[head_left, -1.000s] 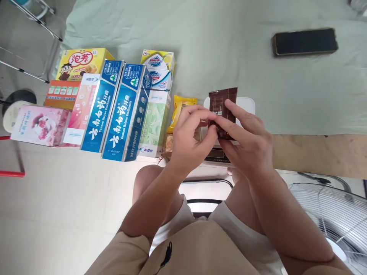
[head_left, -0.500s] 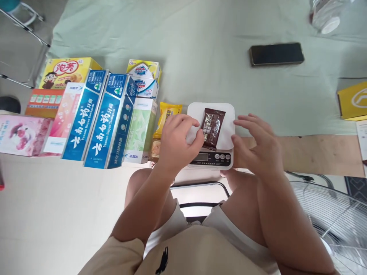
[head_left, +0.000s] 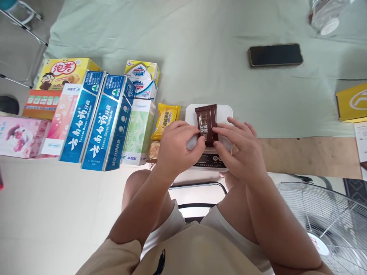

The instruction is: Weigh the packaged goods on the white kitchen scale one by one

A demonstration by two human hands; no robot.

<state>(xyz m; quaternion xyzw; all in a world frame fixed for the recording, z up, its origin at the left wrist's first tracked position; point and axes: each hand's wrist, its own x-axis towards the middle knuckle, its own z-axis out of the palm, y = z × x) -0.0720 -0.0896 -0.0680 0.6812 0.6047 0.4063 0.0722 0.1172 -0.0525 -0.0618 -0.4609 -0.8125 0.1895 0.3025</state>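
Note:
A dark brown snack packet (head_left: pixel 207 118) rests on the white platform of a small kitchen scale (head_left: pixel 225 111). My left hand (head_left: pixel 179 147) has its thumb and bent forefinger at the packet's left edge. From the other side, my right hand (head_left: pixel 241 149) grips the right edge with thumb and fingertips. Between them the packet stands nearly straight on the platform. The scale's display and part of its buttons show below, partly covered by my hands. Just left of the scale lies a yellow soap packet (head_left: pixel 167 116).
To the left stand two blue toothpaste boxes (head_left: pixel 100 122), a green box (head_left: pixel 139 130), soap boxes (head_left: pixel 142 72) and a yellow snack box (head_left: pixel 67 72). A black phone (head_left: pixel 275 55) lies at the back right. A fan (head_left: pixel 323 217) is below the table's right side.
My right hand has moved left onto the packet's right edge. The packet has shifted slightly left and turned straighter, with my left fingers now touching it.

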